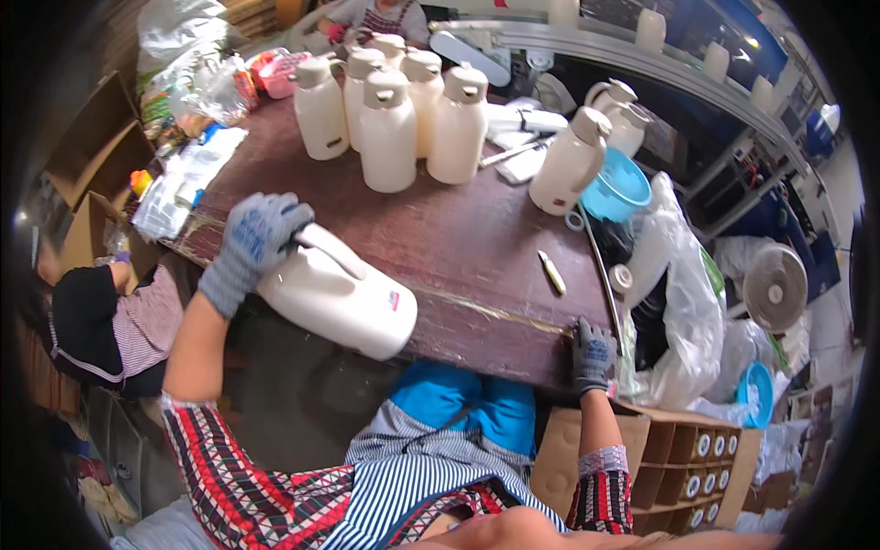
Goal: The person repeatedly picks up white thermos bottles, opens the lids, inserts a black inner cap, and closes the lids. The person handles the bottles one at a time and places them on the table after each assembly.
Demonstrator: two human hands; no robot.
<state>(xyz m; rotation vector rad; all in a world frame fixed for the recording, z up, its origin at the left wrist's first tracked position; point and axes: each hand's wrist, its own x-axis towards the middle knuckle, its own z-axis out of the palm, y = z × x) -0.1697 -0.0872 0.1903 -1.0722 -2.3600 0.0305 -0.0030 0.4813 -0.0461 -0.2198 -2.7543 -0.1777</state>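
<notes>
My left hand (pixel 255 246), in a grey knit glove, is closed around the top of a white thermos jug (pixel 339 302). The jug lies tilted at the table's near edge, its base toward the right and its handle facing up. At the near right corner of the dark red table (pixel 467 243), my gloved right hand (pixel 594 356) rests with its fingers laid on the edge, holding nothing. A small utility knife (pixel 553 273) lies just beyond it. Several more white thermos jugs (pixel 388 137) stand upright toward the back, and another jug (pixel 566 165) stands at the right.
A light blue basin (pixel 619 186) and clear plastic bags (pixel 674 284) crowd the right side. Below them sits a divided cardboard box (pixel 660 458). Plastic packets (pixel 192 174) lie at the left edge. Co-workers sit at the left (pixel 119 321) and across the table (pixel 380 16).
</notes>
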